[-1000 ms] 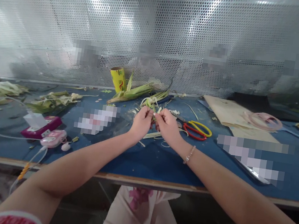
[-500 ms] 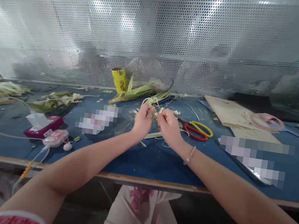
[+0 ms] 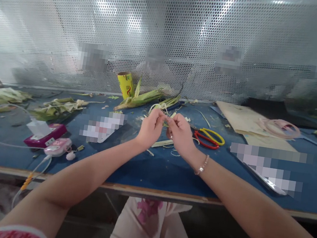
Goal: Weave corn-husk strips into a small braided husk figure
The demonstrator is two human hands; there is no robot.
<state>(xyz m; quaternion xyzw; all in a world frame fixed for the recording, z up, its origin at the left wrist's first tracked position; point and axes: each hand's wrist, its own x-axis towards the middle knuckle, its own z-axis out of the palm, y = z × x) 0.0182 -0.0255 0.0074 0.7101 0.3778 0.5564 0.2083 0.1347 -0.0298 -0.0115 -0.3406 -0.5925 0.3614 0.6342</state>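
Note:
Over the middle of the blue table, my left hand (image 3: 150,126) and my right hand (image 3: 180,132) meet fingertip to fingertip, both closed in a pinch. Between them is a small piece of pale green corn husk, mostly hidden by the fingers. Loose husk strips (image 3: 163,143) lie on the table below and around my hands. Just right of my right hand rests a pair of scissors (image 3: 209,138) with one red and one yellow handle, the blades partly covered. Beyond my hands lies a bundle of green corn husks (image 3: 142,98).
A yellow tube (image 3: 125,85) stands at the back against a perforated metal screen (image 3: 183,35). Left are more husks (image 3: 55,109), a blurred phone-like item (image 3: 105,127), a purple box (image 3: 45,136) and cables. Right are cardboard sheets (image 3: 233,116), a pink ring-shaped roll (image 3: 282,128) and another blurred flat item (image 3: 266,171).
My hands stay pinched together at nearly the same spot; the fingers have shifted slightly and less of the pale piece shows between them. The objects on the table have not moved.

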